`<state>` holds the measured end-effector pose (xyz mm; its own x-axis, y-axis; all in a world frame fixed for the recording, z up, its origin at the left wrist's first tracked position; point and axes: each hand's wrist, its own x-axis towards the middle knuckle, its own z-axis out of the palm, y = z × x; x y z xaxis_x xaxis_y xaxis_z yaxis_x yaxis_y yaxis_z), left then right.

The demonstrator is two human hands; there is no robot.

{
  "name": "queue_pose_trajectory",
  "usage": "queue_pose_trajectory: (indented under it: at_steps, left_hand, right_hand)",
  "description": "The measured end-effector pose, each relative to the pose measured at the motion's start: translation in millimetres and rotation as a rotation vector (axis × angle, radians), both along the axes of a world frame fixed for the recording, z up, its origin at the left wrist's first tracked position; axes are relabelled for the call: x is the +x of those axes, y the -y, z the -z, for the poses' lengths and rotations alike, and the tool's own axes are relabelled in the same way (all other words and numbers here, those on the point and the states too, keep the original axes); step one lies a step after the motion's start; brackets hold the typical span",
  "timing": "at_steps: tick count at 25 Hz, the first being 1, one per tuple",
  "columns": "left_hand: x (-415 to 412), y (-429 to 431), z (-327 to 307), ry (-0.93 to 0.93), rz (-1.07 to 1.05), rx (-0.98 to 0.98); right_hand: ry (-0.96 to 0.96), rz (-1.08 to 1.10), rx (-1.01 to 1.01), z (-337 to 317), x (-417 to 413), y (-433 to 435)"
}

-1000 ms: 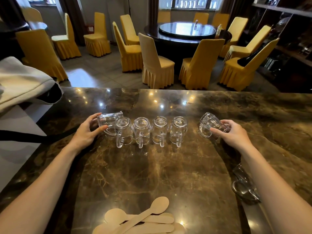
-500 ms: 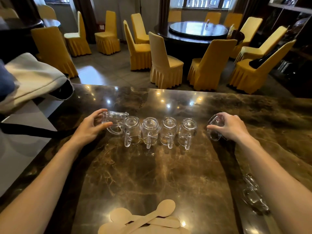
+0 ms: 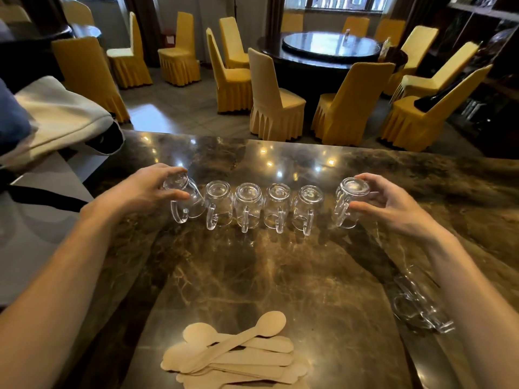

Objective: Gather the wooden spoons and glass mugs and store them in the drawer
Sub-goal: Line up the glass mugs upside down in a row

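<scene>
Several clear glass mugs stand upside down in a row (image 3: 262, 204) on the dark marble counter (image 3: 280, 276), handles toward me. My left hand (image 3: 148, 189) grips the leftmost mug (image 3: 184, 199), base up. My right hand (image 3: 390, 203) holds the rightmost mug (image 3: 349, 202), also base up, a little apart from the row. A pile of flat wooden spoons (image 3: 236, 353) lies near the counter's front edge. More glass mugs (image 3: 418, 301) lie on their sides by my right forearm, partly hidden.
A beige bag with a black strap (image 3: 56, 119) rests at the counter's left end beside a grey surface (image 3: 28, 226). Beyond the counter stand yellow-covered chairs (image 3: 275, 96) around a round dark table (image 3: 331, 49). Dark shelving (image 3: 491, 51) lines the right wall.
Both hands have turned their tilted mugs upside down, base up, at the two ends of the row. The camera has shifted slightly.
</scene>
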<state>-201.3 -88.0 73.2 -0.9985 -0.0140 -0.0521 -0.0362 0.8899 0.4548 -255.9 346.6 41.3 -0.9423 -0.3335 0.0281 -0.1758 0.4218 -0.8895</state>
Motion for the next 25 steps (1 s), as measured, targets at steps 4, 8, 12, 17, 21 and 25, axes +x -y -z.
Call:
queue_pose_trajectory:
  at_steps: [4,8,12,17,21,25]
  left_hand:
    - [7,-6,-1,0.035,0.028,-0.075]
    - [6,-11,1,0.073,0.070,-0.092]
    - [7,-12,5,0.096,0.064,-0.072]
    - [5,-12,4,0.073,0.058,-0.068]
    - [4,-12,2,0.044,0.074,-0.036]
    - [7,-16,6,0.013,0.084,0.009]
  right_hand:
    - [0.068,-0.090,-0.033,11,11,1]
    - [0.113,-0.097,-0.035,15,19,2]
    - [0.129,-0.095,-0.070,14,24,3]
    - [0.126,-0.110,-0.069,14,24,4]
    - [0.128,-0.116,-0.081,12,20,5]
    - [0.139,-0.099,-0.083,16,21,2]
